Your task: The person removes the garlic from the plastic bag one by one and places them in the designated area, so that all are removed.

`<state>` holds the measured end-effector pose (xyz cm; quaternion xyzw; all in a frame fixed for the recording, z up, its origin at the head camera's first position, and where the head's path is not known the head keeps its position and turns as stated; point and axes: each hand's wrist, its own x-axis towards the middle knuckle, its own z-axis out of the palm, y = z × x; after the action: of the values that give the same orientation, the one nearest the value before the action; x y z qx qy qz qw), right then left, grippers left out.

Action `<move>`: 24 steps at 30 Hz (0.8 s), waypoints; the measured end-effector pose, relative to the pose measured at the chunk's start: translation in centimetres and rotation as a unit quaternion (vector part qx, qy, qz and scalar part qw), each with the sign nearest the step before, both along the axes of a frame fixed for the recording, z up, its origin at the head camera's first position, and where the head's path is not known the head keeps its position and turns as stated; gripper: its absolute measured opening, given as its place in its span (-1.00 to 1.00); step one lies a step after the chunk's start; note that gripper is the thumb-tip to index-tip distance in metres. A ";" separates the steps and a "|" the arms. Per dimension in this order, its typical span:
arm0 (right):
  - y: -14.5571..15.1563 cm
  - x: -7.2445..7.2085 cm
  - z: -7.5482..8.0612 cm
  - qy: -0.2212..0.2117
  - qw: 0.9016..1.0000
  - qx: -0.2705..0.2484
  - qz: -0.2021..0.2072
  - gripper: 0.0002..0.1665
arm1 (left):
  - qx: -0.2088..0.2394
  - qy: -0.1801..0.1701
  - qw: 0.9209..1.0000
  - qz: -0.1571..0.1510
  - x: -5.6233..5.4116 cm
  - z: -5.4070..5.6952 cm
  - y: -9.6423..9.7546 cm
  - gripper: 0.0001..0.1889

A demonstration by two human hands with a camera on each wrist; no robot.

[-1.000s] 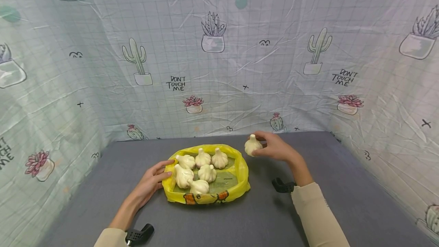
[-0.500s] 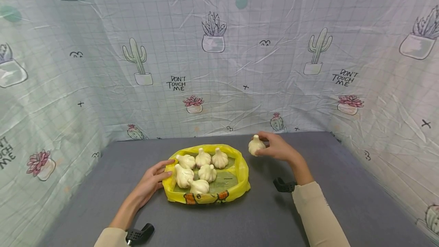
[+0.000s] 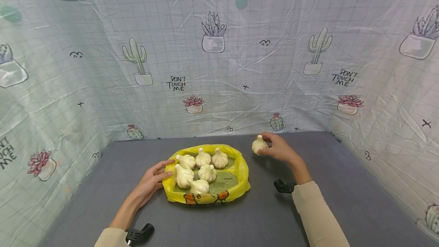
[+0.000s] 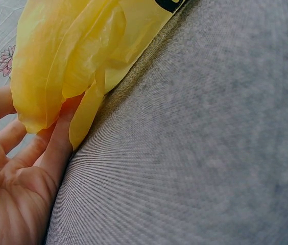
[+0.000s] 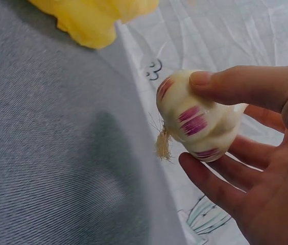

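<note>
Grey table (image 3: 219, 226), open yellow plastic bag (image 3: 242, 178) on it

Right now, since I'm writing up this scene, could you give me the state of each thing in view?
Yellow plastic bag: open wide, on the gray table.
Six garlic bulbs: whole, inside the bag, some upright, some tipped.
Seventh garlic bulb: whole, stem up, held above the table.
Left grip: resting against the bag's side.
Right grip: holding the seventh bulb.
Cactus-print backdrop: hung, wrinkled.

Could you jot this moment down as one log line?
Left hand: touching yellow plastic bag | right hand: holding garlic bulb above grey tabletop | inside bag: six garlic bulbs
</note>
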<state>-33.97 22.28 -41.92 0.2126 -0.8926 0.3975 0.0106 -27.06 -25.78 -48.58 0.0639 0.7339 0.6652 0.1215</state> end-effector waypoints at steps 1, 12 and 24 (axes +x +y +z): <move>0.0 -0.1 -0.2 0.002 1.000 0.001 0.000 -0.31 | -0.001 -0.001 1.000 0.000 0.0 0.0 0.0 -0.33; 0.6 -1.0 -2.0 -0.003 1.000 0.010 -0.006 -0.46 | -0.011 0.008 1.000 -0.004 0.0 -0.2 -0.1 -0.32; 0.7 -1.3 -2.9 -0.014 1.000 0.017 -0.014 -0.41 | -0.006 0.010 1.000 -0.003 -0.1 -0.1 0.0 -0.33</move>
<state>-35.31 22.95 -44.86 0.1949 -0.9021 0.3850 -0.0001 -27.17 -25.81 -48.68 0.0720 0.7391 0.6594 0.1173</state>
